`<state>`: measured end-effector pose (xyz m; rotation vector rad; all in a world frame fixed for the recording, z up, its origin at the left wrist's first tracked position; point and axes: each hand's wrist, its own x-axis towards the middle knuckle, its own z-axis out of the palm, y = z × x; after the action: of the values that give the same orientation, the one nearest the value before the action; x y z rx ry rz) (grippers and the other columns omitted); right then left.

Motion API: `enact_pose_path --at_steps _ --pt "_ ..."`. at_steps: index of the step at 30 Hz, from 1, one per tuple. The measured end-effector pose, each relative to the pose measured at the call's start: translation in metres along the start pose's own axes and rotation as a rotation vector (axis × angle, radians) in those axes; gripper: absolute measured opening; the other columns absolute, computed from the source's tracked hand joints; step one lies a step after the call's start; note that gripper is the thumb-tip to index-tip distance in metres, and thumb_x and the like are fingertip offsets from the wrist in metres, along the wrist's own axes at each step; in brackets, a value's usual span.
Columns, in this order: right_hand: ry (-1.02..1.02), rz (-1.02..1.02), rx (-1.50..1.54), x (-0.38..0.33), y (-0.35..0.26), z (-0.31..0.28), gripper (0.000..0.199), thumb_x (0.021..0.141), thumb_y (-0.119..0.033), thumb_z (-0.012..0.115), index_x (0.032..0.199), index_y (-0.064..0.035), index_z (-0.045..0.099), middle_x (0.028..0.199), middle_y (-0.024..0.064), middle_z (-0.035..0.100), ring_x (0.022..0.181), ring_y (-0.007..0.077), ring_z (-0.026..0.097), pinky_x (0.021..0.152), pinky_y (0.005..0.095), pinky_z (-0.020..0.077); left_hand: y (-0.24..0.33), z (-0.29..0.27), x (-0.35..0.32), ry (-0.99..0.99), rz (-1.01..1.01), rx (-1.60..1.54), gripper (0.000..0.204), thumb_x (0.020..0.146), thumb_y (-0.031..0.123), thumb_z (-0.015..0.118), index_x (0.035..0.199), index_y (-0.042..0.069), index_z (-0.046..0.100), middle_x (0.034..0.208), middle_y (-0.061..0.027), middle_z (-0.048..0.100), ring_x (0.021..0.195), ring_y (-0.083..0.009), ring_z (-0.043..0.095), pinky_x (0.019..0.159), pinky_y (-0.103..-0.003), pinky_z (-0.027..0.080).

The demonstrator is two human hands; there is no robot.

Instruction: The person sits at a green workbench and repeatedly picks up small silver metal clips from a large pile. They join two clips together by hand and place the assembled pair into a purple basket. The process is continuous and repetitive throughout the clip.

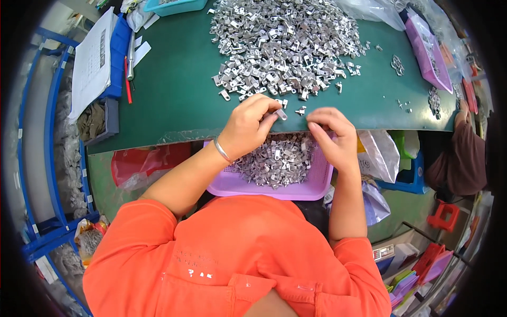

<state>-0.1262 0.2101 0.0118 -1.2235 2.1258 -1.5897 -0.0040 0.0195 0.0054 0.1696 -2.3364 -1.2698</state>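
Observation:
Between the thumb and forefinger of my left hand (248, 126) is a small silvery metal bracket (281, 114) with a hole in it, just above the table's front edge. My right hand (334, 136) hovers to its right with bent fingers; whether anything is between the fingertips is too small to make out. A small loose metal piece (301, 110) lies on the table between the two hands. Beyond them spreads a large heap of similar metal brackets (285, 47). Under my wrists, a pink plastic basket (222, 186) holds many more brackets (274, 164).
The green table (169, 90) carries a blue bin with papers (95, 58), a red pencil (128, 79) and a purple basket (429, 55). Several linked metal pieces (397, 65) lie at the right. Blue shelving (52, 127) stands left; another person's arm (462, 153) rests at the far right.

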Motion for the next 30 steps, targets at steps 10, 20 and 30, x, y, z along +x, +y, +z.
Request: enact_pose_path --at_steps 10,20,30 --pt "-0.382 0.004 0.154 0.014 -0.002 -0.001 0.010 0.079 -0.001 0.068 0.089 -0.0004 0.069 0.088 0.0118 0.066 0.083 0.0259 0.066 0.073 0.0343 0.0516 0.003 -0.001 -0.001 -0.078 0.149 0.155 0.035 0.075 -0.004 0.065 0.110 0.003 0.063 0.111 -0.0137 0.060 0.085 -0.0313 0.062 0.082 -0.036 0.052" --pt "0.288 -0.088 -0.292 0.029 0.020 0.034 0.012 0.076 0.000 0.070 0.087 -0.0036 0.068 0.091 0.0105 0.067 0.086 0.0294 0.064 0.078 0.0390 0.0517 0.001 -0.004 -0.009 -0.217 0.309 0.062 0.015 0.071 0.004 0.068 0.084 0.006 0.060 0.084 -0.0099 0.061 0.077 -0.0290 0.060 0.071 -0.039 0.048" --pt "0.238 -0.230 -0.520 0.047 0.024 0.034 0.037 0.082 -0.004 0.068 0.119 -0.0049 0.065 0.124 0.0152 0.062 0.114 0.0363 0.056 0.100 0.0444 0.0427 0.003 0.005 0.030 0.131 0.202 0.503 0.048 0.076 0.009 0.072 0.122 0.005 0.059 0.125 -0.0122 0.057 0.112 -0.0324 0.055 0.095 -0.042 0.043"
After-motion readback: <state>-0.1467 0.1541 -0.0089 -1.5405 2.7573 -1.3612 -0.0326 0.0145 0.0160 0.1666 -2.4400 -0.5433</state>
